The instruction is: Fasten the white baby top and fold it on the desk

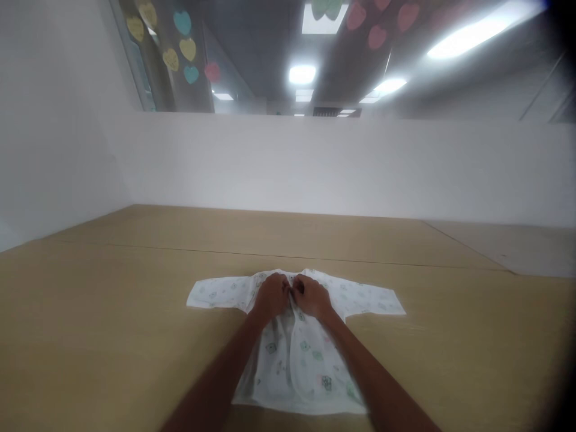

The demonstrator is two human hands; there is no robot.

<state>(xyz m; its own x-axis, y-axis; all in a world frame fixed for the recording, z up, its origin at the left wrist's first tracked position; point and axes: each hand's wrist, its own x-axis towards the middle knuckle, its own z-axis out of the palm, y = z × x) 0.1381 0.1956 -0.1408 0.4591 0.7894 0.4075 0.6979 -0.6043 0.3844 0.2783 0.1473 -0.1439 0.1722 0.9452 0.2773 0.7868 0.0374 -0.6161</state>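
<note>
The left hand (273, 295) and the right hand (312, 295) are almost meeting, their fingers curling in narrowly and pinching the front edges of a white printed garment (310, 360) just below its neckline. The knuckles are hiding exactly what the fingertips are gripping. The garment is lying face up in the near middle of a wooden table (112, 312), its sleeves spreading out to both sides and its hem pointing toward the person. The two forearms are crossing over its body and blocking parts of its sides. Beyond the collar, a thin seam (288, 254) is running across the tabletop, and a grey patch (531, 246) is covering the far right corner. A white wall (315, 165) is rising behind, with a glass pane (252, 48) above it bearing heart-shaped stickers (182, 23), while bright ceiling lights (302, 74) are showing there.
</note>
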